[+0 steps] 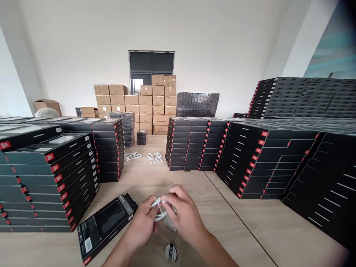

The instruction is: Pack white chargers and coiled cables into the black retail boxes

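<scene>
A small coil of white cable (pixel 159 216) is held between my two hands above the table. My left hand (pixel 142 218) grips its left side between thumb and fingers. At the upper right of the coil, my right hand (pixel 185 211) pinches the cable with thumb and forefinger. Below the hands, a clear plastic piece (pixel 170 223) is partly hidden by my right hand. A round black-and-white label (pixel 171 252) shows nearer to me. Left of my left hand lies a flat black box (pixel 107 226) with its far end flap open.
Tall stacks of black boxes with red labels (pixel 75 178) stand at left, with more stacks (pixel 194 148) at right. Further coiled white cables (pixel 155 157) lie ahead on the wooden table (pixel 147 178). Brown cartons (pixel 144 107) are piled by the back wall.
</scene>
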Tool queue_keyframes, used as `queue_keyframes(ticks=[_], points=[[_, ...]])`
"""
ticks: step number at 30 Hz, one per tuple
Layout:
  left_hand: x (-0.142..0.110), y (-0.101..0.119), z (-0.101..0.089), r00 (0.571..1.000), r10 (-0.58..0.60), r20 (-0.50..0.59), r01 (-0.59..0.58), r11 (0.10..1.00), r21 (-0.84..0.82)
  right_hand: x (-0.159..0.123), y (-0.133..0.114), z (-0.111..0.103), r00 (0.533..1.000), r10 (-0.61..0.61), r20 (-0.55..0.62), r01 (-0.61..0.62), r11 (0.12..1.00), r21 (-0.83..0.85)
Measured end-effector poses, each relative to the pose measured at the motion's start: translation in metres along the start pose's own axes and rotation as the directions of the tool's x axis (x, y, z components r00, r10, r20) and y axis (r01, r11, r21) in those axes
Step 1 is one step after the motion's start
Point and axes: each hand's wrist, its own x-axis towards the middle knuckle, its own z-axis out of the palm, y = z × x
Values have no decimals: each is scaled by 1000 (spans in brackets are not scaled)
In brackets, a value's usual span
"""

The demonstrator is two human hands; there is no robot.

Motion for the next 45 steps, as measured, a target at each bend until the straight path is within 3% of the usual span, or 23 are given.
queue_keyframes(ticks=[2,4,7,10,13,19,21,24,27,29,32,34,38,41,45], points=[[-2,1,1,1000,-6,31,6,1000,3,0,-4,0,999,39,-7,-37,991,128],[-3,4,0,997,-51,59,54,998,-42,1,-5,0,984,175,-41,-149,921,359],[-2,7,0,992,-98,75,106,989,-106,4,-1,2,908,416,-59,-261,667,698],[0,7,0,996,-79,36,82,990,-113,6,5,7,828,557,-64,-253,473,844],[2,5,-2,999,-31,-28,28,996,-87,7,8,9,771,631,-80,-241,407,881],[4,9,-13,996,23,-88,-32,994,-108,9,2,1,854,520,-4,-289,482,827],[4,11,-14,998,14,-54,-21,992,-125,9,3,-2,850,526,11,-293,456,840],[1,13,-13,1000,12,-5,-12,995,-97,10,11,-4,818,571,64,-306,339,889],[-6,14,-12,996,87,6,-87,988,131,11,21,-9,765,588,264,-431,160,888],[-10,17,-12,989,144,33,-147,939,312,10,25,-14,730,558,396,-531,98,841],[-15,20,-12,980,176,91,-198,875,442,6,27,-20,733,435,522,-632,153,760],[-16,21,-9,981,157,113,-190,892,410,3,28,-22,734,358,577,-663,195,723],[-16,20,-3,980,1,198,-7,999,31,-2,33,-22,732,277,622,-680,256,687],[-17,20,-3,963,-89,256,158,951,-264,-2,33,-25,761,167,627,-635,388,668],[-19,22,-10,931,-38,363,172,923,-344,2,21,-31,802,127,584,-533,593,603]])
